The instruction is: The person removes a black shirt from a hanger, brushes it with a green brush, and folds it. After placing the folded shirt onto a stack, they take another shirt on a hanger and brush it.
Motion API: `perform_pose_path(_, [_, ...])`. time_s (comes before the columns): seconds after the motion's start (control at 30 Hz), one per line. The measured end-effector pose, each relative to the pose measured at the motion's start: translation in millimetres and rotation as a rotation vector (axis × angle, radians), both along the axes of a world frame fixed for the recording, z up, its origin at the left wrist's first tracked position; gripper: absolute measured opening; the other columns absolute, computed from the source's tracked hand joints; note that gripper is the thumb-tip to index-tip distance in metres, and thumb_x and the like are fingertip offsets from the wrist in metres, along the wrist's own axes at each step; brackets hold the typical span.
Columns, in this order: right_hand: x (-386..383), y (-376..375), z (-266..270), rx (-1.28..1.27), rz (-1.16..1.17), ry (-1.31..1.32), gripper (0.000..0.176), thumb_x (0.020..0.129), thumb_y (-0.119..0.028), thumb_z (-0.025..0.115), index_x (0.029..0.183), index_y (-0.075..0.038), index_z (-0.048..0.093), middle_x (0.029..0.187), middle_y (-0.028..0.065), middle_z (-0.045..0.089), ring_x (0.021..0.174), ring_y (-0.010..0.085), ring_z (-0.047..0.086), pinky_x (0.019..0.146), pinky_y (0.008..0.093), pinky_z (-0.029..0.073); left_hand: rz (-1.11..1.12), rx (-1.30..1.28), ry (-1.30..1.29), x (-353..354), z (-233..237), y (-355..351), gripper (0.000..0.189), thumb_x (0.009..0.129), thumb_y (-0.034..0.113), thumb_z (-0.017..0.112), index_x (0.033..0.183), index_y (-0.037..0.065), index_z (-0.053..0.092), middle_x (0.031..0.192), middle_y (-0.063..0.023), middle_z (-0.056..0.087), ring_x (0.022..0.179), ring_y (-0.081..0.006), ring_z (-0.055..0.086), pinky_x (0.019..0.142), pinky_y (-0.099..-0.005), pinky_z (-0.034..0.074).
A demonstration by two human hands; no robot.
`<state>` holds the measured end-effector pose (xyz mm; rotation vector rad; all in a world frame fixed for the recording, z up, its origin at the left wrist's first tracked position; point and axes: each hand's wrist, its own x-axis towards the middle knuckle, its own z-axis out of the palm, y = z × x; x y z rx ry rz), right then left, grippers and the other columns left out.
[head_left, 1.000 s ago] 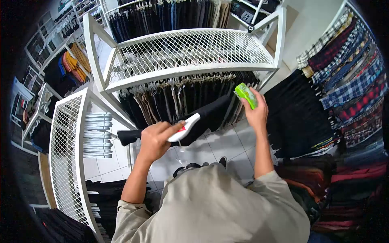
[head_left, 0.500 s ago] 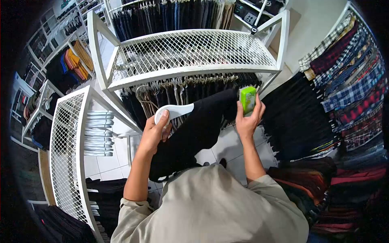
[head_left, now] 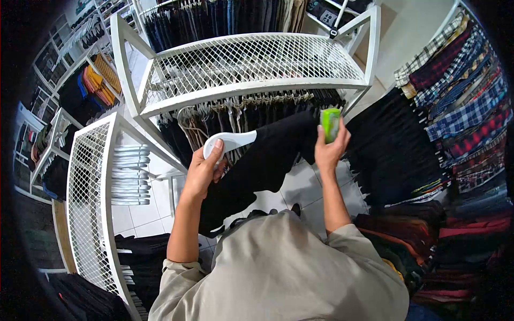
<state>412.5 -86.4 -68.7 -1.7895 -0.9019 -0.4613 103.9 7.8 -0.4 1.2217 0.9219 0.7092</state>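
My left hand (head_left: pixel 202 174) is closed around a white hanger (head_left: pixel 235 140), thumb on its top face. A black garment (head_left: pixel 262 160) hangs from the hanger and stretches across to the right. Its lower part falls near the front of my shirt. My right hand (head_left: pixel 331 150) is closed on a bright green block (head_left: pixel 330 124) with a greyish patterned face, slightly blurred. The block stands upright at the right end of the black garment, fingers and thumb on its sides.
Ahead stands a white mesh-topped rack (head_left: pixel 251 88) of hanging trousers. Another white mesh rack (head_left: pixel 88 198) at the left carries white hangers (head_left: pixel 130 175). Checked shirts (head_left: pixel 460 128) and black trousers (head_left: pixel 393 150) hang on the right. White floor tiles (head_left: pixel 300 187) show below.
My right hand and the green block have shifted slightly right. The black garment's right end has risen a little, and my left hand stays nearly in place.
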Motion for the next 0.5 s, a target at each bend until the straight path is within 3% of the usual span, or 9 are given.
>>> perform_pose_path(0.07, [8, -8, -1, 0.036, 0.01, -0.095, 0.069, 0.094, -0.025, 0.074, 0.15, 0.0, 0.043, 0.122, 0.0208, 0.051, 0.113, 0.0389, 0.056, 0.091, 0.0468, 0.049, -0.03, 0.051, -0.01, -1, -2, 0, 0.046, 0.102, 0.051, 0.06, 0.101, 0.006, 0.066, 0.065, 0.0033, 0.05, 0.051, -0.0052, 0.043, 0.044, -0.0225, 0.033])
perform_pose_path(0.13, [-28, -15, 23, 0.029, 0.162, -0.029, 0.07, 0.091, -0.023, 0.077, 0.15, -0.001, 0.044, 0.122, 0.0201, 0.053, 0.11, 0.0364, 0.056, 0.091, 0.0449, 0.049, -0.023, 0.037, -0.004, 3, -6, -1, 0.044, 0.102, 0.049, 0.06, 0.102, 0.006, 0.067, 0.065, 0.0036, 0.05, 0.051, -0.005, 0.043, 0.044, -0.0224, 0.033])
perform_pose_path(0.17, [-49, -13, 33, 0.082, 0.262, -0.153, 0.071, 0.089, -0.021, 0.079, 0.149, 0.0, 0.047, 0.12, 0.0195, 0.054, 0.109, 0.0341, 0.055, 0.09, 0.0437, 0.049, -0.046, 0.047, -0.023, 6, -9, 1, 0.043, 0.103, 0.048, 0.06, 0.101, 0.006, 0.067, 0.065, 0.0037, 0.05, 0.051, -0.005, 0.044, 0.044, -0.0224, 0.032])
perform_pose_path(0.27, [-83, -14, 22, -0.008, 0.548, -0.303, 0.068, 0.083, -0.018, 0.083, 0.146, -0.015, 0.057, 0.127, 0.0178, 0.054, 0.117, 0.0337, 0.056, 0.097, 0.044, 0.051, -0.084, 0.066, -0.025, 16, -2, -2, 0.041, 0.103, 0.047, 0.059, 0.098, 0.006, 0.066, 0.065, 0.0039, 0.049, 0.052, -0.0048, 0.044, 0.044, -0.0225, 0.033])
perform_pose_path(0.33, [-67, -6, 6, -0.012, 0.471, -0.292, 0.067, 0.084, -0.017, 0.082, 0.147, -0.016, 0.057, 0.128, 0.0179, 0.053, 0.116, 0.034, 0.057, 0.096, 0.0427, 0.051, -0.088, 0.076, -0.011, 16, 1, -3, 0.04, 0.103, 0.046, 0.059, 0.095, 0.007, 0.065, 0.065, 0.004, 0.049, 0.053, -0.0047, 0.044, 0.044, -0.0226, 0.033])
perform_pose_path(0.4, [-39, -3, 3, -0.023, 0.234, -0.07, 0.067, 0.09, -0.016, 0.077, 0.152, -0.017, 0.051, 0.124, 0.0182, 0.053, 0.109, 0.0319, 0.057, 0.092, 0.0412, 0.051, -0.057, 0.103, 0.012, 11, -2, 0, 0.043, 0.102, 0.05, 0.06, 0.096, 0.008, 0.064, 0.063, 0.0041, 0.049, 0.051, -0.0053, 0.043, 0.044, -0.024, 0.033])
perform_pose_path(0.47, [0, -5, -13, -0.09, 0.031, 0.024, 0.061, 0.097, -0.02, 0.07, 0.153, -0.014, 0.048, 0.115, 0.0159, 0.053, 0.106, 0.0303, 0.057, 0.09, 0.0411, 0.05, -0.063, 0.094, 0.004, 7, -5, 1, 0.044, 0.102, 0.05, 0.059, 0.098, 0.007, 0.065, 0.063, 0.0049, 0.049, 0.051, -0.0047, 0.042, 0.044, -0.0236, 0.032])
perform_pose_path(0.5, [7, -10, -9, -0.072, 0.025, 0.031, 0.059, 0.095, -0.018, 0.072, 0.15, -0.01, 0.051, 0.118, 0.0181, 0.055, 0.108, 0.0319, 0.057, 0.092, 0.0414, 0.05, -0.051, 0.139, 0.012, 6, -5, 0, 0.044, 0.103, 0.05, 0.059, 0.1, 0.006, 0.065, 0.064, 0.0054, 0.048, 0.052, -0.0042, 0.041, 0.045, -0.0233, 0.032])
